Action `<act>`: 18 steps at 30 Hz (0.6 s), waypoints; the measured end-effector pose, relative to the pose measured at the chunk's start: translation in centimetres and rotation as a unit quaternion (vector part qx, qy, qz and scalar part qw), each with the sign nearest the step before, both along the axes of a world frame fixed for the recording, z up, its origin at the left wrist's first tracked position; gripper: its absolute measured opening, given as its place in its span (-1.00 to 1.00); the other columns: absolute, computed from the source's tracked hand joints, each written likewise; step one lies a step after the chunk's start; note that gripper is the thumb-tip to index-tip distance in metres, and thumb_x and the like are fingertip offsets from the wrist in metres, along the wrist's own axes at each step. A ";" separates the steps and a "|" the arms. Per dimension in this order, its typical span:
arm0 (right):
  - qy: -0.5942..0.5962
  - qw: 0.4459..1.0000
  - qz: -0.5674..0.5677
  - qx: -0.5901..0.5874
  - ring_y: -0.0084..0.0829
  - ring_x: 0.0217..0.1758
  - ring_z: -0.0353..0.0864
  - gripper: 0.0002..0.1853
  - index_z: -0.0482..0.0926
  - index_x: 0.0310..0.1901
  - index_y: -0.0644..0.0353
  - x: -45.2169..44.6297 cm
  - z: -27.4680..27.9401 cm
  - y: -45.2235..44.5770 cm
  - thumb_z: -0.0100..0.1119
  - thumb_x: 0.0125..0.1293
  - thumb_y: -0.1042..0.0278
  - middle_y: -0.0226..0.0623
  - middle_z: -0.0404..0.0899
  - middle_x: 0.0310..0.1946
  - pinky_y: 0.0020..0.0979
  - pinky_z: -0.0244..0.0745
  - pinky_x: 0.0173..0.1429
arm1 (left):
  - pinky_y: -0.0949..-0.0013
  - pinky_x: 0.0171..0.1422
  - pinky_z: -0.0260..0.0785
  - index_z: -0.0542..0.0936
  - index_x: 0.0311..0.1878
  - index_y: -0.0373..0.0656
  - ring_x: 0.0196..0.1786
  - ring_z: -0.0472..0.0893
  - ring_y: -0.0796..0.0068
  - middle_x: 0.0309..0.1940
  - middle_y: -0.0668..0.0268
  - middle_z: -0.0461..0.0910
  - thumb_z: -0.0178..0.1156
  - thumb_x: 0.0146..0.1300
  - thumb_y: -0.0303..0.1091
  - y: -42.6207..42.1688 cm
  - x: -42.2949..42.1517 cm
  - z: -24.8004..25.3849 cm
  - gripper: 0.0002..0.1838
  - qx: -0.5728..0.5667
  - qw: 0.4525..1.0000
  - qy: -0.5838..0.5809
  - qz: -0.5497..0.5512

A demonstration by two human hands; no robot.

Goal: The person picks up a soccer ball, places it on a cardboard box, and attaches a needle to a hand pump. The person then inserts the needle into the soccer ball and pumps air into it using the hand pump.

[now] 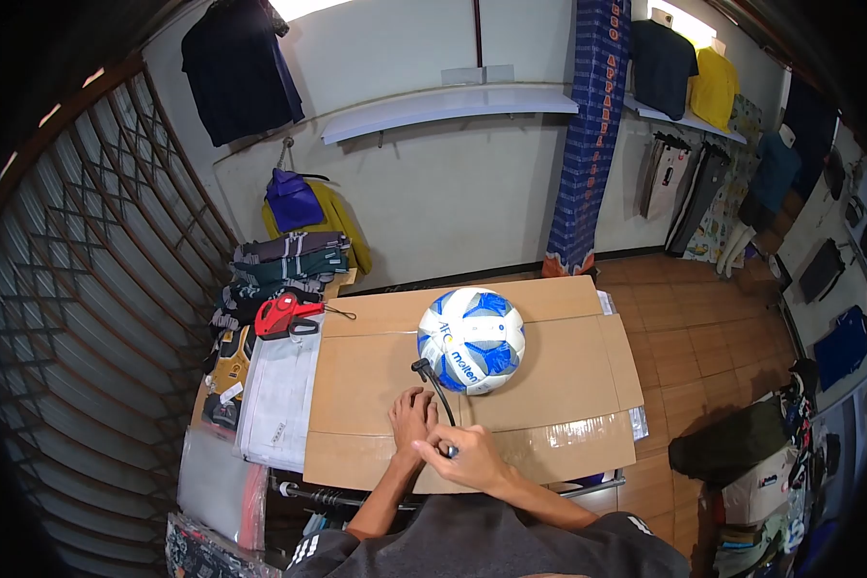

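A white and blue ball (471,341) rests on the flattened cardboard (568,385) that covers the table. A thin black hose (443,398) with a dark angled end piece lies just below the ball's lower left side and runs down to my right hand (467,460). The fingers of that hand are curled round a small dark, shiny part at the hose's lower end. My left hand (413,418) is on the cardboard just left of the hose, its fingers spread and bent, with nothing seen in it.
A red handheld device (286,316) with a cord lies left of the cardboard, near folded clothes (289,260) and white sheets (277,395). A metal rail (318,494) runs under the near table edge. Clothes hang at the right.
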State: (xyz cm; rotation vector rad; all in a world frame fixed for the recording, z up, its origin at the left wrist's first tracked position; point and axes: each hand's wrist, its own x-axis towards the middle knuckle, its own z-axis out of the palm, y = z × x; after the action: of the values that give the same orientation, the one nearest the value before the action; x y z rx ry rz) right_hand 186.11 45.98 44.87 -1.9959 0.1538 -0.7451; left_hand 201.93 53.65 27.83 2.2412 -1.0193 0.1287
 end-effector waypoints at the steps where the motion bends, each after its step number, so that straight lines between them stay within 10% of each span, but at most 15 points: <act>1: -0.016 1.000 0.009 0.004 -0.26 -0.60 0.74 -0.73 0.70 -0.38 0.19 -0.7 1.3 0.0 0.57 0.38 0.25 -0.24 0.67 -0.64 -0.29 0.54 -0.49 | -0.10 0.56 0.19 0.70 0.21 -0.08 0.45 0.48 0.03 0.31 0.14 0.59 0.29 0.46 -0.29 -0.1 -0.1 0.3 -0.69 0.003 1.000 0.002 0.001; 5: -0.055 0.997 0.048 0.002 -0.31 -0.59 0.75 -0.75 0.73 -0.37 0.16 -2.9 6.9 -0.1 0.58 0.39 0.24 -0.28 0.69 -0.63 -0.33 0.57 -0.48 | -0.11 0.56 0.20 0.71 0.19 -0.08 0.44 0.49 0.04 0.30 0.15 0.59 0.30 0.45 -0.29 -0.1 -0.1 -0.2 -0.70 -0.020 1.000 -0.013 -0.004; 18: -0.033 0.998 -0.041 -0.023 -0.37 -0.67 0.65 -0.80 0.71 -0.37 0.18 1.6 -2.8 0.6 0.56 0.37 0.36 -0.30 0.60 -0.67 -0.34 0.46 -0.52 | -0.11 0.58 0.19 0.70 0.22 -0.09 0.46 0.48 0.06 0.30 0.15 0.59 0.28 0.48 -0.24 0.0 0.2 -0.5 -0.68 -0.003 1.000 0.001 -0.005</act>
State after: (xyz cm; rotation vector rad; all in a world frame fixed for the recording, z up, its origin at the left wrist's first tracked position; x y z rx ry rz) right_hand 187.74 46.60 42.04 -2.0165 0.1815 -0.8723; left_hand 202.11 53.60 27.35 2.2311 -1.0268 0.1245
